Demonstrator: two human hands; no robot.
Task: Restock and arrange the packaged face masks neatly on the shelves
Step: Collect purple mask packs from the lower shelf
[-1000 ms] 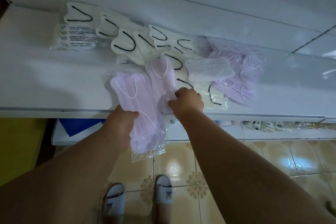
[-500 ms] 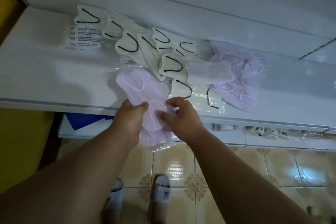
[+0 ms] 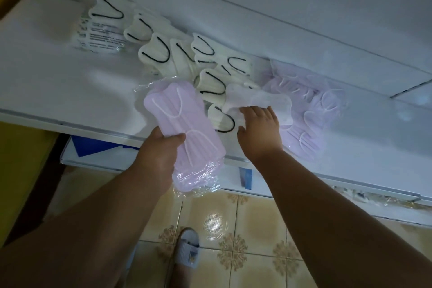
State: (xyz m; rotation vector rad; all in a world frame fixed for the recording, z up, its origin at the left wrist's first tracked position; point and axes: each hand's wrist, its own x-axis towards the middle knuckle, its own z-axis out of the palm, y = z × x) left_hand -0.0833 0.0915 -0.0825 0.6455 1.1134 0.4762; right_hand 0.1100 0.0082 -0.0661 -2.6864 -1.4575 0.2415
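Observation:
My left hand (image 3: 159,154) grips a stack of pink mask packs (image 3: 184,128) in clear wrap, half over the front edge of the white shelf (image 3: 58,86). Several cream mask packs with black ear loops (image 3: 159,54) lie fanned out across the shelf's middle. Further right, my right hand (image 3: 259,128) reaches onto a pale mask pack (image 3: 259,98) that lies across the heap, fingers on its lower edge. A pile of lilac mask packs (image 3: 313,110) lies beyond it at the right.
A pack with printed text (image 3: 98,37) lies at the shelf's back left. The shelf's back wall (image 3: 257,2) rises behind the heap. Below the shelf are a blue-and-white box (image 3: 93,152), tiled floor (image 3: 233,241) and my slippered foot (image 3: 187,250).
My right hand let go of the pink stack and moved right onto the pale pack. My left hand keeps the pink stack, now held slightly higher over the shelf edge.

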